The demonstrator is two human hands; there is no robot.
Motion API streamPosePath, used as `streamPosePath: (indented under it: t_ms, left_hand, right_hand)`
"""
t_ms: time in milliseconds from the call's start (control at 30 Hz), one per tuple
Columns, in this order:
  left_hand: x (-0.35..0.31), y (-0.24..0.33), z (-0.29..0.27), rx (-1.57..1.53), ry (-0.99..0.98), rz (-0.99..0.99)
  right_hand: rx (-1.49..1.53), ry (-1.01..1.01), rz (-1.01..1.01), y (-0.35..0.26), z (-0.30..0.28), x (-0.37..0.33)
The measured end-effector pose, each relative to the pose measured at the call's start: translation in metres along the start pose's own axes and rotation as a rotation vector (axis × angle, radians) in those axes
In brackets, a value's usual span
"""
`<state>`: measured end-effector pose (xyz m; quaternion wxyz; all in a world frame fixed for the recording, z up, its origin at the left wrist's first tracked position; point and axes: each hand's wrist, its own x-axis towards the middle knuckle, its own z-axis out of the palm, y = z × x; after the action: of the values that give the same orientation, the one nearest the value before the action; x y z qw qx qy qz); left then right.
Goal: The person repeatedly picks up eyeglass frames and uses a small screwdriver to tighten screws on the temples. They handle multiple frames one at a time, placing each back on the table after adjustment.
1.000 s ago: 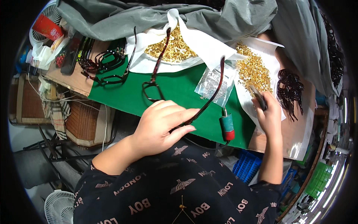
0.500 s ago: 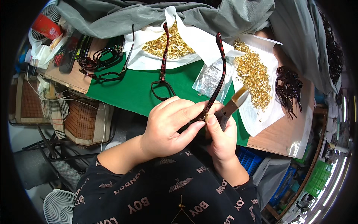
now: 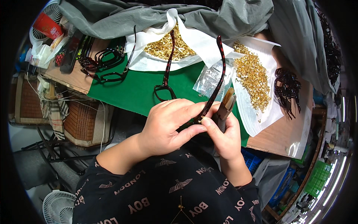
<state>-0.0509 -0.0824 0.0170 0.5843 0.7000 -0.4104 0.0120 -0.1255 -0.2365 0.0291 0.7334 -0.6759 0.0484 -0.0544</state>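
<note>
Both my hands meet in front of the green mat (image 3: 141, 89) over a dark tortoiseshell eyeglass frame (image 3: 221, 71). My left hand (image 3: 162, 127) is closed around its front, hiding most of it; one rim shows beyond the knuckles, and both temples point away from me. My right hand (image 3: 226, 140) is closed, keeping a pair of pliers (image 3: 223, 112) against the palm with the jaws up. Its thumb and a finger pinch at the hinge corner of the right temple. A tiny gold-coloured piece (image 3: 201, 121) shows beside that thumb tip.
Gold-coloured small parts (image 3: 171, 46) lie heaped on white paper at the back, with another heap (image 3: 253, 76) at right. Between them is a clear plastic bag (image 3: 210, 80). More eyeglass frames (image 3: 108, 65) sit at left, a bundle of dark temples (image 3: 287, 87) at far right.
The pliers have swung more upright and leftward in my right hand. The eyeglass frame has tilted slightly, its left temple shifting right. Both hands keep their hold.
</note>
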Motion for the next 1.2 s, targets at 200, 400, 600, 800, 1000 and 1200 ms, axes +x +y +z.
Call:
streamPosePath:
  t_ms: [200, 400, 600, 800, 1000, 1200]
  left_hand:
    - [-0.002, -0.007, -0.004, -0.047, -0.050, 0.045]
    - [0.003, 0.016, -0.022, -0.161, -0.089, -0.193]
    - [0.009, 0.017, -0.029, -0.191, -0.167, -0.201]
    - [0.013, 0.019, -0.032, -0.190, -0.215, -0.180]
    - [0.013, 0.026, -0.032, -0.122, -0.239, -0.171]
    - [0.014, 0.019, -0.040, 0.009, -0.260, -0.037]
  right_hand:
    - [0.072, -0.031, 0.151, -0.001, -0.007, -0.003]
    - [-0.873, -0.338, -0.011, -0.040, -0.042, -0.002]
    - [-0.950, -0.508, 0.009, -0.058, -0.038, 0.011]
    - [-0.966, -0.569, -0.007, -0.066, -0.035, 0.018]
    - [-1.038, -0.511, -0.131, -0.045, -0.037, 0.014]
    - [-1.018, -0.490, -0.172, -0.040, -0.044, 0.015]
